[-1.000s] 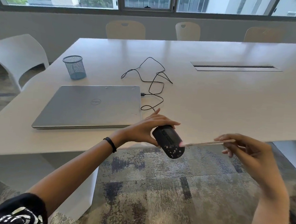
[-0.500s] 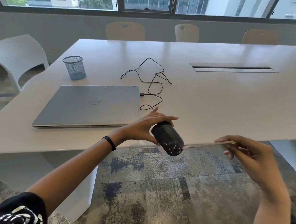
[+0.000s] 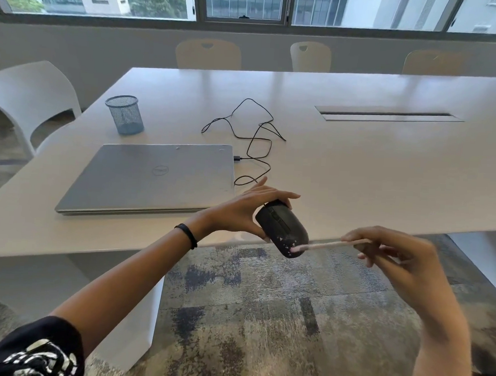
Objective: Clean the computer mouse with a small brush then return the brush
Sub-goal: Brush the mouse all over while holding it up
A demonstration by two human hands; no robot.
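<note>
While your left hand (image 3: 239,213) grips the mouse (image 3: 282,229) at desk (image 3: 357,180) edge, specks show. Right hand (image 3: 393,255) pinches brush (image 3: 333,245), tip touching mouse.

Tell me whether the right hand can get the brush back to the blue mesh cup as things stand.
Probably yes: the right hand holds the brush, and bare table lies toward the mesh cup, though it must cross the left hand holding the mouse.

Closed laptop (image 3: 151,176) on white table (image 3: 358,171); mesh cup (image 3: 124,114) behind; chairs (image 3: 29,93) around.
</note>
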